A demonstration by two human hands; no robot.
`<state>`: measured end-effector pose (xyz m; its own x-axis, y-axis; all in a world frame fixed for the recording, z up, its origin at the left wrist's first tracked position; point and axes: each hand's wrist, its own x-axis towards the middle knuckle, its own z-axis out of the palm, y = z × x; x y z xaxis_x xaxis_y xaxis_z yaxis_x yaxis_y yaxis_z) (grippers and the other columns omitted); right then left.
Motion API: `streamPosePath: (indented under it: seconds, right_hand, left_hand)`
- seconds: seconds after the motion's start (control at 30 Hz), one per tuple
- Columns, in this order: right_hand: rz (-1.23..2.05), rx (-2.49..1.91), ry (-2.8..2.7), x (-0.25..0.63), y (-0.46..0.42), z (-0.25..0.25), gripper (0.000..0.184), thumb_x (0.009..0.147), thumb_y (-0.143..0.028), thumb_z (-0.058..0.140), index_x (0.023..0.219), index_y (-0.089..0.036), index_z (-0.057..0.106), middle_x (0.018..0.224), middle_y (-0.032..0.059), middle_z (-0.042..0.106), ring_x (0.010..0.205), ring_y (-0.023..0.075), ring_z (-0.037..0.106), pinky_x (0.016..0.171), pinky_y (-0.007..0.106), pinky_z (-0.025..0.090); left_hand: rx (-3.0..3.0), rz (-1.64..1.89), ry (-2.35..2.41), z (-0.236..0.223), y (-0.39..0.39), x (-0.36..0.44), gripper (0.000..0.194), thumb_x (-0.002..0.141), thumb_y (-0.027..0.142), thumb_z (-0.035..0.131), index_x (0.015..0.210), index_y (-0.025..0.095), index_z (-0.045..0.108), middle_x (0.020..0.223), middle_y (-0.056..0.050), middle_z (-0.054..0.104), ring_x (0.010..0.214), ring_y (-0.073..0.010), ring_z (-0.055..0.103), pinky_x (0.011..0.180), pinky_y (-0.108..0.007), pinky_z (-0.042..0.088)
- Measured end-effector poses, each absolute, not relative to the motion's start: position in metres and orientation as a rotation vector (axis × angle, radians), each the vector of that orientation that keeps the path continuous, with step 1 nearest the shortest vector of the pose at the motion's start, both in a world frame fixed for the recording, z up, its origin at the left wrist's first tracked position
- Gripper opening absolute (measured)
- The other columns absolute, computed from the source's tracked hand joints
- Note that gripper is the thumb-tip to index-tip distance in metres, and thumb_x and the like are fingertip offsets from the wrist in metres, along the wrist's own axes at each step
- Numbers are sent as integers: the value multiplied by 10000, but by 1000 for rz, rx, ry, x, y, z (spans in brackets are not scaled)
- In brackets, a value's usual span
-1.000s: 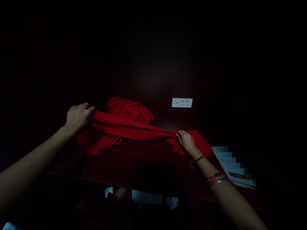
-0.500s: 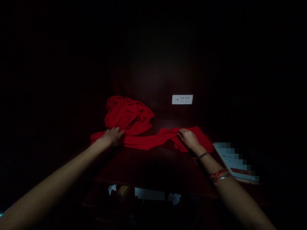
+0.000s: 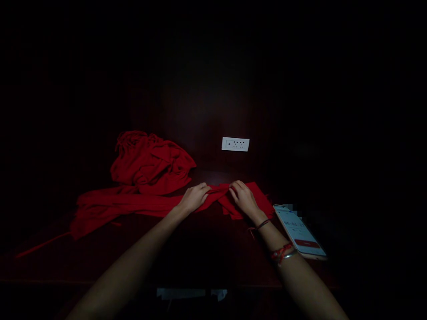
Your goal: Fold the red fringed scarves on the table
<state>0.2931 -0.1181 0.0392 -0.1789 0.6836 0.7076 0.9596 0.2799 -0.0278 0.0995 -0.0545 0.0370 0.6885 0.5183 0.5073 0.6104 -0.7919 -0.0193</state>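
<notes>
Red strip (image 3: pixel 130 204), one, pinched in left grip (image 3: pixel 194 198), right grip (image 3: pixel 245 198); one heap (image 3: pixel 150 162), one phone (image 3: pixel 300 234).

The left hand (image 3: pixel 196 198) now stands just beside the right hand (image 3: pixel 243 196), fingers closed on the red scarf (image 3: pixel 126 205); the scarf's left portion, raised one second ago, lies on the tabletop (image 3: pixel 213 244); a red strand (image 3: pixel 43 245) now trails from its left end; the wall socket (image 3: pixel 235 144) appears farther left in view.

Matt cloth strip (image 3: pixel 123 203), wrinkled cloth heap (image 3: pixel 150 162), smooth wood-like tabletop (image 3: pixel 207 253), plastic-looking socket plate (image 3: pixel 235 144), glossy phone screen (image 3: pixel 296 227)
</notes>
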Motion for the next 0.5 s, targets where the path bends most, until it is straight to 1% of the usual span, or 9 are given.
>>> streamPosePath:
  seconds: [0.13, 0.23, 0.33, 0.4, 0.5]
  right_hand:
    - [-520, -1339, -2067, 285, -119, 38, 201, 808, -262, 384, 939, -172, 506, 861, 58, 544, 798, 159, 476, 727, 280, 370]
    - [-517, -1289, -2123, 280, -120, 37, 201, 816, -247, 371, 896, -178, 542, 821, 50, 559, 769, 149, 483, 731, 276, 367]
    - [-524, -1268, -2132, 279, -122, 37, 206, 814, -246, 380, 858, -167, 565, 779, 47, 572, 731, 142, 488, 719, 265, 370]
    - [-530, -1271, -2126, 279, -122, 38, 205, 808, -251, 394, 847, -161, 574, 770, 49, 579, 721, 142, 491, 707, 260, 374]
    - [-526, -1293, -2113, 279, -122, 38, 204, 801, -259, 410, 821, -156, 584, 757, 53, 585, 713, 143, 497, 690, 258, 379]
  left_hand:
    - [-2703, -720, -793, 51, -62, 89, 177, 789, 187, 389, 917, 194, 511, 869, -17, 515, 804, -143, 486, 672, -220, 393]
    - [-2722, -645, -709, 62, -69, 86, 129, 783, 220, 416, 852, 187, 520, 831, -16, 503, 763, -139, 484, 641, -213, 389]
    - [-2749, -588, -648, 68, -72, 83, 166, 790, 300, 422, 844, 177, 520, 814, -19, 503, 740, -138, 484, 651, -221, 384]
    - [-2754, -567, -641, 71, -72, 79, 217, 807, 337, 389, 842, 171, 524, 808, -23, 511, 741, -140, 485, 662, -228, 380]
    - [-2752, -534, -637, 73, -72, 76, 237, 835, 307, 336, 841, 171, 530, 804, -23, 517, 738, -133, 487, 661, -222, 374]
